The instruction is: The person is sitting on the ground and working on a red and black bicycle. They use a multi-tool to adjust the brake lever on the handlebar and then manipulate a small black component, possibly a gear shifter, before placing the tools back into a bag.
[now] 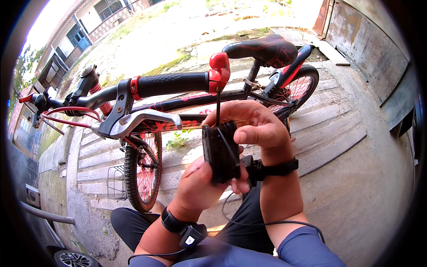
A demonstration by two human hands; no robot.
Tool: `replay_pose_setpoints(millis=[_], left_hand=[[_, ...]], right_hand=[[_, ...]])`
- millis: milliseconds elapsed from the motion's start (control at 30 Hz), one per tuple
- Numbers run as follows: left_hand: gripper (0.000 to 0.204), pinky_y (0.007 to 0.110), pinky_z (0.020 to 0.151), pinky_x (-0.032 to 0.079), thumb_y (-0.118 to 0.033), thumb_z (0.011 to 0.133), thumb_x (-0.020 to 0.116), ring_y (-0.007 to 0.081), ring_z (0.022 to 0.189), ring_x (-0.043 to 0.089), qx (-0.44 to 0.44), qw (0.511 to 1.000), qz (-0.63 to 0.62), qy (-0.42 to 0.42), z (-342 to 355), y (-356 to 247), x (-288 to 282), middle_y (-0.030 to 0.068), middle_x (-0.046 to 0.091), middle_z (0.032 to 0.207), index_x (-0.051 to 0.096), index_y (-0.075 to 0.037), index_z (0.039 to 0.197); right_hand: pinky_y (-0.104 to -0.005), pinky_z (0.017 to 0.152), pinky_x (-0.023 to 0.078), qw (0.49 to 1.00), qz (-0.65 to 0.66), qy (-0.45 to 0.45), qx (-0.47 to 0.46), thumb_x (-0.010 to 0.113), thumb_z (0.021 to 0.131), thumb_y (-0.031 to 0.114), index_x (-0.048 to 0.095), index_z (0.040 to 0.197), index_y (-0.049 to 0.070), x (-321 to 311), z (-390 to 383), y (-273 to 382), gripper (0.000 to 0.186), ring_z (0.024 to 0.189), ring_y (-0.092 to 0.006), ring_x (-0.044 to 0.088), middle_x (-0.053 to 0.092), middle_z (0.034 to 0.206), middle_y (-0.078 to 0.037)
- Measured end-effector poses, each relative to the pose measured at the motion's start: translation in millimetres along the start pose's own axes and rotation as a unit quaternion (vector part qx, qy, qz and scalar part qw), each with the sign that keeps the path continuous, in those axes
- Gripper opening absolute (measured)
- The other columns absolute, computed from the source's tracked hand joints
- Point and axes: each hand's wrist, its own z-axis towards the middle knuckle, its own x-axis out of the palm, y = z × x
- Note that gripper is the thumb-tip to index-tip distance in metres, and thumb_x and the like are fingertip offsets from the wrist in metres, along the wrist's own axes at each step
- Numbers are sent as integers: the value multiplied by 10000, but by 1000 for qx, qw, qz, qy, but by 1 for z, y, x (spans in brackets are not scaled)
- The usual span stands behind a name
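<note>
A black folding hex key set point(221, 153) is gripped in front of me, with one long key point(218, 107) swung out and pointing up. The tip of that key meets the underside of the red bar end point(219, 71) on the black handlebar grip point(173, 84); whether it sits in a bolt is hidden. My left hand point(198, 182) is closed around the lower part of the tool. From the right, my right hand point(262, 124) curls over the tool's upper part, thumb against its side, its other fingers partly behind. Just left of the tool is the silver brake lever point(147, 120).
The black and red bicycle stands across my front, its saddle point(264, 49) far right and its knobby front wheel point(142, 169) left. A wire basket point(116, 182) stands beside that wheel. Cables hang from my wrist straps. A metal door point(369, 44) is at the right; a car wheel point(75, 259) shows lower left.
</note>
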Motion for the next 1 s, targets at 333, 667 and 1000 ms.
replay_pose_setpoints(millis=[333,667,1000], left_hand=[[693,296,465,436,-511,1027,278,226,465,493,-32,954,-285,88,-3,-2,-7,179,570,816,404,55,1408],[634,346,655,511,-542,1022,340,294,783,645,-16,975,-216,-50,-2,3,-17,198,646,1076,498,-12,1332],[621,322,747,528,-436,912,693,258,1000,670,74,991,65,-86,3,3,-19,130,641,1140,486,-7,1310]], right_hand=[[-426,1054,437,989,116,87,-30,769,804,297,463,1357,-128,-2,18,-27,762,1207,-328,590,610,1259,-255],[-333,965,447,993,-43,-52,-100,920,659,237,606,905,94,5,30,-24,424,972,-148,599,615,922,-4],[-220,675,424,970,-202,-121,-58,836,776,146,655,933,30,24,22,2,267,757,-45,526,585,810,28]])
